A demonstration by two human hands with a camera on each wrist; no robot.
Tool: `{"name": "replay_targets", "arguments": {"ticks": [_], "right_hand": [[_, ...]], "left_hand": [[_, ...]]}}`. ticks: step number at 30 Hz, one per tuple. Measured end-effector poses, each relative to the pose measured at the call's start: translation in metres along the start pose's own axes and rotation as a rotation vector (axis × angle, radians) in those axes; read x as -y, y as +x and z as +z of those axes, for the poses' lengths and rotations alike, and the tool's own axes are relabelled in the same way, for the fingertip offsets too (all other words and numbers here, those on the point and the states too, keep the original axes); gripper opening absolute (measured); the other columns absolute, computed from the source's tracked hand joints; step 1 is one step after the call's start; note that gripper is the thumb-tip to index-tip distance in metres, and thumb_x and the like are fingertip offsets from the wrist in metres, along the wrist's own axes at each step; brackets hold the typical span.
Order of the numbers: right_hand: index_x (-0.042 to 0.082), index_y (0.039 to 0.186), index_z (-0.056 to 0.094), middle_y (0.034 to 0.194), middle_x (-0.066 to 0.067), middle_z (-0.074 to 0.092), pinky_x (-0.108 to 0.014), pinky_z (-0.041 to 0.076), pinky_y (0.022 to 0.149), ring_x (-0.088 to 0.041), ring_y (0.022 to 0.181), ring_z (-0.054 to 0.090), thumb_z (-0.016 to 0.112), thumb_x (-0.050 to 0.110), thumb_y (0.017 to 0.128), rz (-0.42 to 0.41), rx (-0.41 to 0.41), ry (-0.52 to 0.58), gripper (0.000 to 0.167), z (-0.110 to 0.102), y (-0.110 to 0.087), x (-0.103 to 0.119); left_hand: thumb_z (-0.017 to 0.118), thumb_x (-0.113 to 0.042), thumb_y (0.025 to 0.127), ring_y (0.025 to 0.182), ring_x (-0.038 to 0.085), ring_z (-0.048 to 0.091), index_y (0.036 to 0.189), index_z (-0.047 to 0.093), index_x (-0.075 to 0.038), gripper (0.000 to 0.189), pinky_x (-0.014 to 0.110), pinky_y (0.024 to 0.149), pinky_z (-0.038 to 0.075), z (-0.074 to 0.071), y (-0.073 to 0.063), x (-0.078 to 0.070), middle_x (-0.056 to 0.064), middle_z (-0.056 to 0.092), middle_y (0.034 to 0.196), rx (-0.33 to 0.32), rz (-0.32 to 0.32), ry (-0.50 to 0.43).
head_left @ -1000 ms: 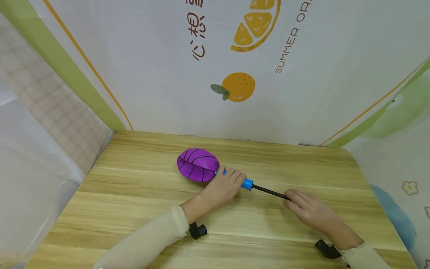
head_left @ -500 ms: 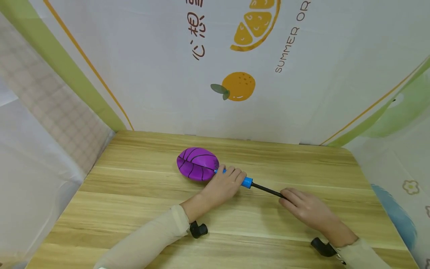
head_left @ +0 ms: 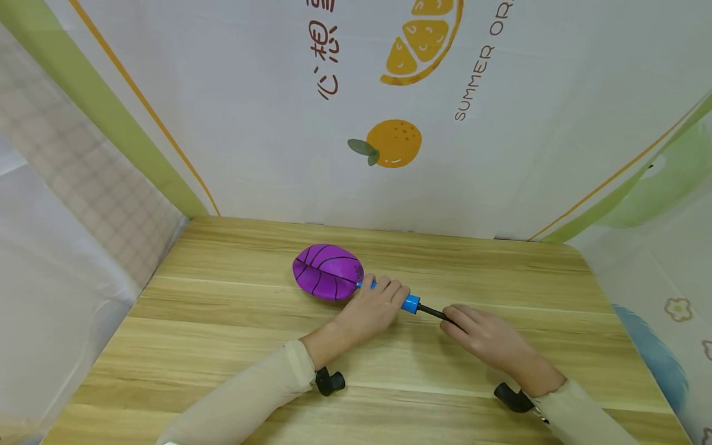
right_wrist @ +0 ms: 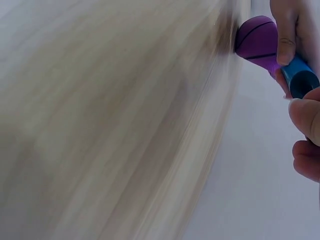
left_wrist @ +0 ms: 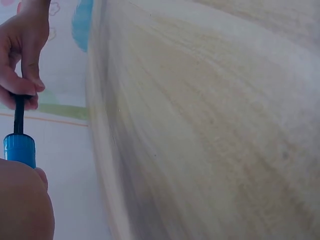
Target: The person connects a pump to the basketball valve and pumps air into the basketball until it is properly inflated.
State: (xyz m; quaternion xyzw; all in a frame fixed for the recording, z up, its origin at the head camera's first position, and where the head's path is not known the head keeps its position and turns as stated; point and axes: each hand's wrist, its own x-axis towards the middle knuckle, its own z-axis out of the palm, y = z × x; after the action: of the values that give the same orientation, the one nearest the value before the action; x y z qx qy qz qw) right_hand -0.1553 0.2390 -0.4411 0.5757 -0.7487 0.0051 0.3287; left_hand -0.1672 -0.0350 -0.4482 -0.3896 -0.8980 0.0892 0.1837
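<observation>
Pump [head_left: 410,303] slants away leftward, tip [head_left: 359,285] at the ball [head_left: 327,272]; left hand [head_left: 371,310] grips barrel [left_wrist: 19,148], right hand [head_left: 485,337] pinches rod [head_left: 431,311].

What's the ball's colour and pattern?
The ball is purple with black lines, clearest in the head view.

White backdrop [head_left: 250,123]: "SUMMER OR" [head_left: 479,68], cut off; "心想" [head_left: 325,59], next character [head_left: 321,5] cropped. Purple ball [head_left: 328,266]: dark marks [head_left: 358,271] illegible.
</observation>
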Motion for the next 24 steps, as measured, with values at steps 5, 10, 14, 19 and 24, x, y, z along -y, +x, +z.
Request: {"name": "replay_targets", "arguments": {"ticks": [5,10,14,19,24], "right_hand": [[0.002,0.099,0.065,0.102,-0.014,0.065,-0.03,0.059,0.07,-0.024,0.087,0.067,0.028,0.001,0.11,-0.013,-0.013,0.0,0.038,0.007,0.009,-0.001],[0.002,0.099,0.063,0.102,-0.012,0.064,-0.029,0.058,0.071,-0.023,0.088,0.065,0.03,0.0,0.11,-0.038,-0.018,0.001,0.035,0.013,0.017,0.001],[0.002,0.098,0.063,0.1,-0.012,0.063,-0.028,0.058,0.07,-0.022,0.086,0.065,0.031,0.001,0.11,-0.033,-0.027,0.009,0.034,0.015,0.02,0.003],[0.001,0.098,0.063,0.099,-0.013,0.064,-0.029,0.058,0.069,-0.023,0.085,0.066,0.03,0.001,0.11,-0.015,-0.032,0.02,0.035,0.017,0.021,0.003],[0.002,0.097,0.065,0.1,-0.013,0.064,-0.028,0.058,0.07,-0.022,0.086,0.066,0.032,0.001,0.11,-0.022,-0.049,0.035,0.034,0.019,0.022,0.002]], "left_hand": [[0.046,-0.021,0.107,0.113,0.019,0.055,0.134,0.052,-0.013,0.029,0.041,0.092,0.044,-0.001,0.001,-0.002,0.002,0.057,0.126,0.015,-0.009,0.006],[0.046,-0.021,0.108,0.115,0.02,0.054,0.136,0.051,-0.012,0.03,0.043,0.094,0.043,-0.002,0.0,-0.005,0.002,0.057,0.127,0.038,0.005,-0.005],[0.047,-0.023,0.108,0.114,0.02,0.054,0.135,0.051,-0.013,0.029,0.04,0.092,0.044,-0.003,-0.001,-0.006,0.001,0.057,0.126,0.022,0.011,0.013],[0.046,-0.023,0.108,0.112,0.019,0.055,0.133,0.052,-0.013,0.028,0.04,0.091,0.045,-0.002,-0.001,-0.005,0.002,0.058,0.125,-0.008,0.013,0.021],[0.048,-0.023,0.108,0.114,0.02,0.055,0.134,0.052,-0.013,0.029,0.041,0.093,0.045,0.0,-0.002,-0.002,0.002,0.058,0.125,-0.008,0.015,0.019]]}}
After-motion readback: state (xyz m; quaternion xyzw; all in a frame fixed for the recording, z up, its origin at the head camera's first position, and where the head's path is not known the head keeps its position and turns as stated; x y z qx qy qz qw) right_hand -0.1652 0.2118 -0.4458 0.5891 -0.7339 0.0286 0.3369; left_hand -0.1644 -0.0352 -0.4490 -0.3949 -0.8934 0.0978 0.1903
